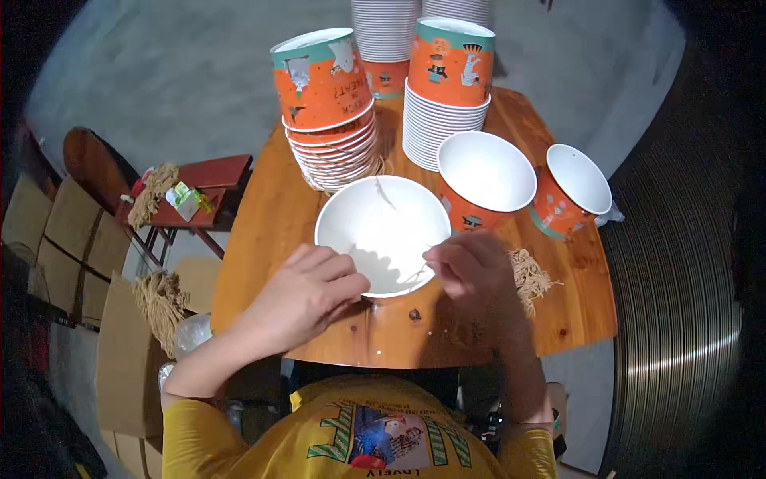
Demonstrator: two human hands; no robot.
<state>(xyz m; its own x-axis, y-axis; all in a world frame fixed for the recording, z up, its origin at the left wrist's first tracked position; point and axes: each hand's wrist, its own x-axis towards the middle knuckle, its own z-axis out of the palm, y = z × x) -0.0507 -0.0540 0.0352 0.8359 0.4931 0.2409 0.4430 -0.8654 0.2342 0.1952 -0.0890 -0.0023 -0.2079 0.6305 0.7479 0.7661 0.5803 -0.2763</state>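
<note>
A white-lined paper bucket [375, 215] stands open end up before me at the table's near edge. My left hand [315, 283] is closed at its front-left rim, thumb side hidden from view. At the right rim my right hand [471, 267] pinches what looks like a thin cord, whose end shows faintly against the white inside. Another thin strand hangs at the far inner wall. Beside my right hand lies a bundle of tan cords [529, 279]. Two more orange buckets with white insides, a nearer bucket [487, 172] and a farther-right bucket [578, 180], stand close by.
Upside-down stacks of orange buckets, a left stack [327, 96] and a right stack [451, 88], rise on the wooden table [255, 255]. Left of it are a red stool [219, 172] with cords and a cardboard box [128, 351]. A ribbed shutter [678, 303] curves along the right.
</note>
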